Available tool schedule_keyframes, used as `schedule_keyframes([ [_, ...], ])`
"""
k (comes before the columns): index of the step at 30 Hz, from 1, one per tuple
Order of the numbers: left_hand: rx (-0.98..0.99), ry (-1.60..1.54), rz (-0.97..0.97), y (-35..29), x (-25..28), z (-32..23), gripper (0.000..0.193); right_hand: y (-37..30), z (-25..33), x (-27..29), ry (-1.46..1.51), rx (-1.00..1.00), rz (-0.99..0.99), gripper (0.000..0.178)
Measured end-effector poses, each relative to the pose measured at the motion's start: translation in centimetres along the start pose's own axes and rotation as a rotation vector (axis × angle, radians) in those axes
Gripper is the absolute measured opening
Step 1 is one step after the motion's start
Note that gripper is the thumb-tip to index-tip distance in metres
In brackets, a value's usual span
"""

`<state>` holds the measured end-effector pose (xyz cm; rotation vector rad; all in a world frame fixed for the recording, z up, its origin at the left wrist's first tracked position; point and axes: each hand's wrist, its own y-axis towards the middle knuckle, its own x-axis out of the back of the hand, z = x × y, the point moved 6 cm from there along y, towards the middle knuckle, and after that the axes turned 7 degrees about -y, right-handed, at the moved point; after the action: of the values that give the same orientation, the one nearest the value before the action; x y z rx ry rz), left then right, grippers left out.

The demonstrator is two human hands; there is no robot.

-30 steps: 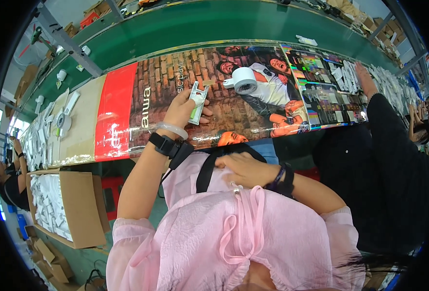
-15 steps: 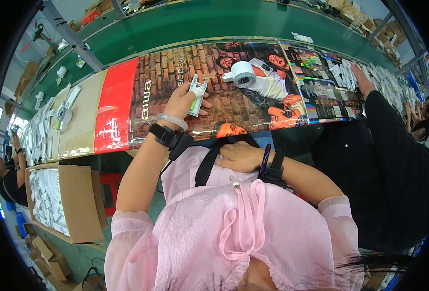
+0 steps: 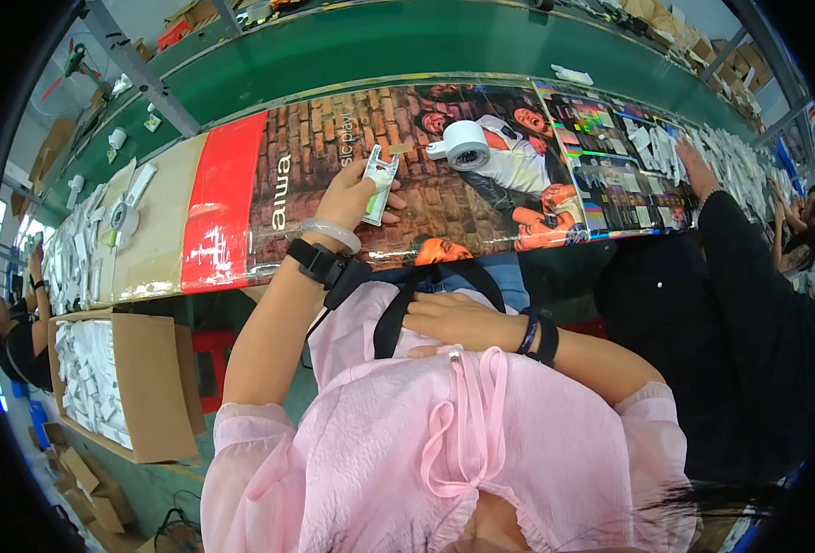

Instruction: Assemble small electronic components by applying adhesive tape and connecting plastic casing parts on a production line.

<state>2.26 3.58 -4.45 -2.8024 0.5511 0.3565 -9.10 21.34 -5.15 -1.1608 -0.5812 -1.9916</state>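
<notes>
My left hand [image 3: 350, 195] is closed around a small white plastic part [image 3: 381, 184] with a green patch and a forked upper end, held over the printed sheet on the table. My right hand [image 3: 458, 319] lies flat against my pink top, close to a black strap [image 3: 391, 323], with its fingers stretched out. Right of the held part, a round white fitting [image 3: 465, 145] with a dark ringed opening and a short side tab rests on the sheet. A small tan piece [image 3: 400, 148] lies just above the held part.
The glossy printed sheet [image 3: 301, 129] covers the table in front of me. White parts [image 3: 68, 249] pile up at the left. A carton [image 3: 154, 387] of white pieces stands below them. On the right, a co-worker's hand [image 3: 696, 170] reaches toward more white parts. A green conveyor [image 3: 361, 46] runs behind.
My right hand has shifted down and left against my top, and its wrist has turned. My left hand and the white part have moved only slightly.
</notes>
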Motion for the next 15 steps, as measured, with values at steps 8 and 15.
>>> schedule_keyframes([
  [8,-0.017,-0.019,0.025,0.2,-0.1,0.2,0.034,-1.4,-3.4,2.1,0.255,-0.349,-0.073,0.042],
  [15,-0.011,0.012,0.011,0.2,0.1,0.1,0.035,-1.1,-6.4,1.5,0.241,-0.425,-0.267,0.027],
])
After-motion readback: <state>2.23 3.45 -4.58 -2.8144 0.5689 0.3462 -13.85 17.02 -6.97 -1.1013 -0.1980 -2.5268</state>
